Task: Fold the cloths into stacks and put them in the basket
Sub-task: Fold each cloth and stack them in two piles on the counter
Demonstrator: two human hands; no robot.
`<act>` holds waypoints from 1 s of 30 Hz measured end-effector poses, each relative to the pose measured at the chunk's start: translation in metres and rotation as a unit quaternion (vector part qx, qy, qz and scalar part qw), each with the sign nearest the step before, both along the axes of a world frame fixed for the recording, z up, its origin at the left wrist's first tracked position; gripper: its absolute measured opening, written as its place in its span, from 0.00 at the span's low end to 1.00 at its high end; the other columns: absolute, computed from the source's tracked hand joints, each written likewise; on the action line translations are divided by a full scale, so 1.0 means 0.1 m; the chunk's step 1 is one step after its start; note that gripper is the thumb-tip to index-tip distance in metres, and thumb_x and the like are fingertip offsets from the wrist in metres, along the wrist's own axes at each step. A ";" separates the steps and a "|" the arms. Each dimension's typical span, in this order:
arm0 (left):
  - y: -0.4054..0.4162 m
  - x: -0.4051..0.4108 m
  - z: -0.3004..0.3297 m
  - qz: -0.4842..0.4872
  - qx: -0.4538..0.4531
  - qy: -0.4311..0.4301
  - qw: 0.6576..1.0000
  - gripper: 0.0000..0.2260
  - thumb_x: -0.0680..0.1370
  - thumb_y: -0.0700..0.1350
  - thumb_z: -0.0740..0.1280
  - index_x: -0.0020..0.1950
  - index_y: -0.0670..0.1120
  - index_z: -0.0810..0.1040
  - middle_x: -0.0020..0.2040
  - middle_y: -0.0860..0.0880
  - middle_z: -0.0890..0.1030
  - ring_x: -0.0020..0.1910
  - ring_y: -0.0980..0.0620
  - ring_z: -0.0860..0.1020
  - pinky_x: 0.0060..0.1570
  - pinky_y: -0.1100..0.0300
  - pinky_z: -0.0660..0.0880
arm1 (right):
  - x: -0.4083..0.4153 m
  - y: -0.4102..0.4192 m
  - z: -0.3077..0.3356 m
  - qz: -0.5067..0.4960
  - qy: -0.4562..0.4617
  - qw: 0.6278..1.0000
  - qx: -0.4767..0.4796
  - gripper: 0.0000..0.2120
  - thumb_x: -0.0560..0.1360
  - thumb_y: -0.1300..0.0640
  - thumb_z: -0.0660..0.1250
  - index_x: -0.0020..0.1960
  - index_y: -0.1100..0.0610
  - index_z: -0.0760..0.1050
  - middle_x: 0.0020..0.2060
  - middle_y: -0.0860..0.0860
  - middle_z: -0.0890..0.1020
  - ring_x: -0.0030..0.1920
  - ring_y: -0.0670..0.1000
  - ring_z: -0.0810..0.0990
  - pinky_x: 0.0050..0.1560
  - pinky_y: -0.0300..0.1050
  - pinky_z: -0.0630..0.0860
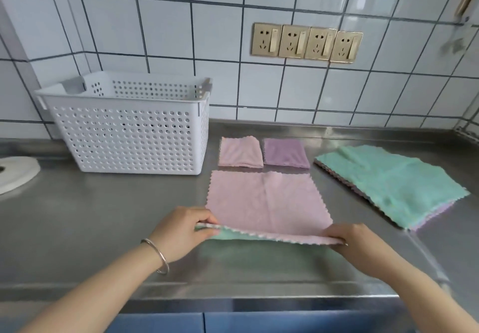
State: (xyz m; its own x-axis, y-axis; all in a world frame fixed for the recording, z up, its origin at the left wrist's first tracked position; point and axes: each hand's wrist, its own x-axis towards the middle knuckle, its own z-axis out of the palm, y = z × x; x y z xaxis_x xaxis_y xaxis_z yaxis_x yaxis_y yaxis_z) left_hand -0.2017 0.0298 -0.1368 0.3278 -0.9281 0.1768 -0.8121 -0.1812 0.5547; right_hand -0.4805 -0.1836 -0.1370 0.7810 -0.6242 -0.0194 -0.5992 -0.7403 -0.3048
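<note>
A: State the condition of each hand.

B: The left hand [185, 225] pinched the near left corner of the pink cloth [267, 203]; the right hand [353, 238] pinched the near right corner. Both held that edge raised off the steel counter [103, 216], probably to carry it away from the person for a first fold. A green layer showed under the lifted edge; whether it was a second cloth or the reverse face could not be determined.

A: Locate the remaining items relative to the pink cloth.

B: Just beyond it lay a folded pink square [239, 155] and a folded purple square [286, 154], side by side. The white basket [129, 135] stood beyond and to its left, perforated with round holes. To its right lay the unfolded pile [391, 182], green on top, apparently awaiting folding.

A: Material characteristics?

B: The cloths appeared soft and napped, with zigzag-cut edges
</note>
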 end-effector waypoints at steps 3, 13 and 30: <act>0.14 -0.02 -0.03 -0.014 0.043 0.013 0.999 0.08 0.65 0.65 0.63 0.38 0.66 0.77 0.39 0.76 0.76 0.43 0.67 0.77 0.45 0.69 0.72 | -0.11 0.08 0.07 -0.009 0.037 0.998 0.053 0.08 0.76 0.61 0.63 0.48 0.54 0.81 0.45 0.47 0.83 0.47 0.49 0.80 0.49 0.43 0.74; 0.34 0.08 0.07 -0.081 0.196 0.131 0.968 0.27 0.66 0.64 0.68 0.56 0.46 0.79 0.38 0.63 0.75 0.27 0.69 0.71 0.33 0.76 0.64 | -0.30 0.14 0.33 0.020 0.123 0.971 0.205 0.19 0.69 0.47 0.69 0.28 0.53 0.64 0.27 0.47 0.63 0.31 0.45 0.61 0.34 0.43 0.57; -0.70 0.35 -0.24 0.279 0.089 0.160 0.943 0.22 0.75 0.53 0.66 0.64 0.42 0.74 0.62 0.42 0.78 0.61 0.42 0.76 0.60 0.55 0.70 | 0.64 -0.33 -0.04 -0.275 -0.107 0.939 0.178 0.14 0.75 0.51 0.65 0.37 0.59 0.73 0.32 0.51 0.75 0.32 0.49 0.72 0.28 0.42 0.65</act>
